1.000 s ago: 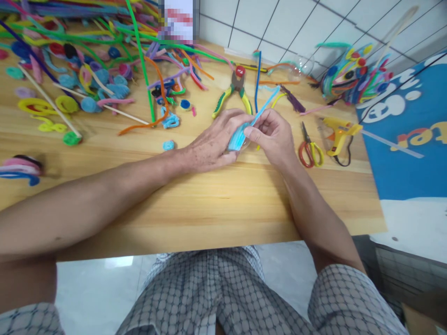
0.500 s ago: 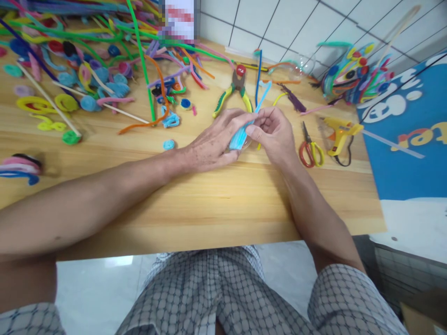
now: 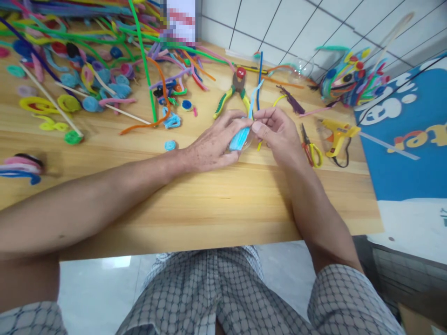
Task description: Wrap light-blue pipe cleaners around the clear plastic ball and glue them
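Observation:
Light blue pipe cleaner [image 3: 239, 139] lies in close side-by-side rows over something clear and rounded, mostly hidden under my fingers. My left hand [image 3: 218, 142] is closed around this piece from the left. At its upper right, the thumb and fingers of my right hand [image 3: 275, 132] pinch together by the pipe cleaner. A loose light blue tail [image 3: 253, 98] sticks up between both hands. Just beyond them, pliers [image 3: 239, 88] with green and yellow handles lie spread. Left of my left hand sits a small light blue coil [image 3: 170, 145].
Scissors [image 3: 316, 155] and a yellow glue gun [image 3: 337, 137] lie to the right. Many coloured pipe cleaners [image 3: 104, 44] crowd the back left. Against the tiled wall [image 3: 272, 28] stand a clear ball [image 3: 301, 67] and a colourful wrapped shape [image 3: 344, 77]. A blue printed mat [image 3: 412, 172] covers the right.
My right hand has shifted slightly right and down, its thumb now nearer the upper end of the blue piece. The loose tail has swung left and stands more upright.

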The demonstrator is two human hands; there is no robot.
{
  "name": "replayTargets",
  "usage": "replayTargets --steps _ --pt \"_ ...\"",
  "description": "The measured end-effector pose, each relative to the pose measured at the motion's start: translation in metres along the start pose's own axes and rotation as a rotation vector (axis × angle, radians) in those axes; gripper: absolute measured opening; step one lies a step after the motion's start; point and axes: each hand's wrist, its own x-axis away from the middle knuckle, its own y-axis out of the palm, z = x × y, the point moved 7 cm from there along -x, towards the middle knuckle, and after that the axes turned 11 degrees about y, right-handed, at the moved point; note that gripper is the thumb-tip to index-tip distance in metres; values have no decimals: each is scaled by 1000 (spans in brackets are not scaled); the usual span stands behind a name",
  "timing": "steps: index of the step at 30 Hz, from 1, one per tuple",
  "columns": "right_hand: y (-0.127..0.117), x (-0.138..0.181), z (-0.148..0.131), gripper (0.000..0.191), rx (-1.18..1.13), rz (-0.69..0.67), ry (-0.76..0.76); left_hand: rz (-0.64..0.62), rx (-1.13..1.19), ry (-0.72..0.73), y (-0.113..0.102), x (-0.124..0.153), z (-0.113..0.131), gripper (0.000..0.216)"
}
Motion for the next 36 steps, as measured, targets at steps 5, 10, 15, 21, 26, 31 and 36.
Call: replayTargets --steps 5,10,15,21,26,31,36 --pt "2 2 1 59 32 -12 25 23 -29 -13 -3 -1 -3 77" --pt "5 6 10 68 -6 -56 46 47 -29 -17 -6 1 -6 75" --pt "10 14 17 78 -5 -29 26 28 -23 -26 -6 1 -7 74" --pt "12 18 19 61 -52 59 6 20 -5 -40 -8 1 -5 74" --pt "13 18 24 60 -64 3 46 20 -28 -22 -6 1 -3 74" --pt "15 23 20 66 -45 14 18 4 -28 -4 -4 0 -3 76" --pt "14 24 16 60 -41 11 4 31 -21 -21 -7 1 -4 73"
